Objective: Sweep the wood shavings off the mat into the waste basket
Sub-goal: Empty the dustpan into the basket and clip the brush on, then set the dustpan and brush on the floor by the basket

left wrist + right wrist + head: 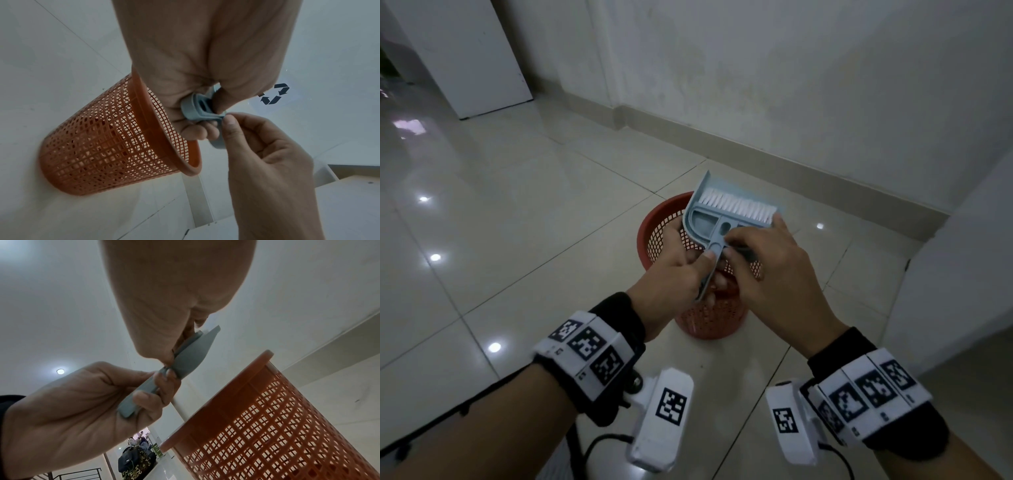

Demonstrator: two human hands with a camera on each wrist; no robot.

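Observation:
A blue-grey dustpan [705,219] with a white-bristled brush [736,207] lying in it is held tilted over the red mesh waste basket [654,236] on the tiled floor. My left hand [702,270] grips the dustpan's handle [191,108] from below. My right hand [736,246] pinches the brush by its neck, just above the left thumb. In the right wrist view the dustpan's [191,360] underside sits close to the basket's rim [265,360]. No mat or wood shavings are in view. The basket's inside is mostly hidden by the hands.
A white wall with a skirting board [756,150] runs behind the basket. At the back left stands a white cabinet [465,58], and a white block [969,260] rises at the right. Glossy floor tiles [500,222] spread to the left.

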